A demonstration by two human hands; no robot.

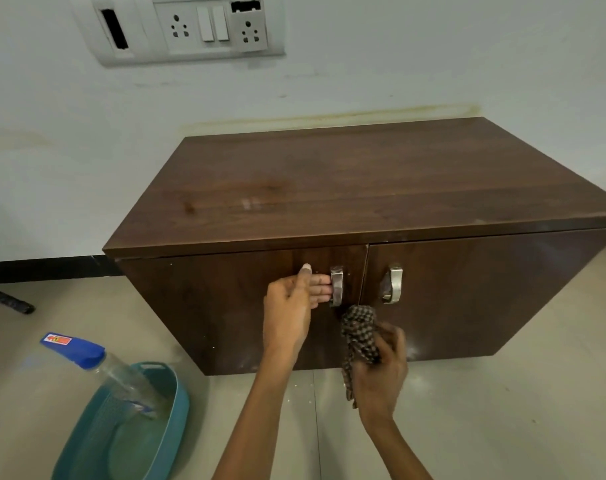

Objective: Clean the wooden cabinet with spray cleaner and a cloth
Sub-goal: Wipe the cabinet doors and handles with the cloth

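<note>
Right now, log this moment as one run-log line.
left hand: fingers on left door handle | right hand: gripping cloth against cabinet front | bottle: in tub

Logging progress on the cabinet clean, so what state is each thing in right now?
left door: barely ajar, fingers hooked on its handle
right door: shut
left hand: gripping the handle
right hand: holding the cloth
cloth: bunched, against the door front
bottle: capped, tilted in the basket
</note>
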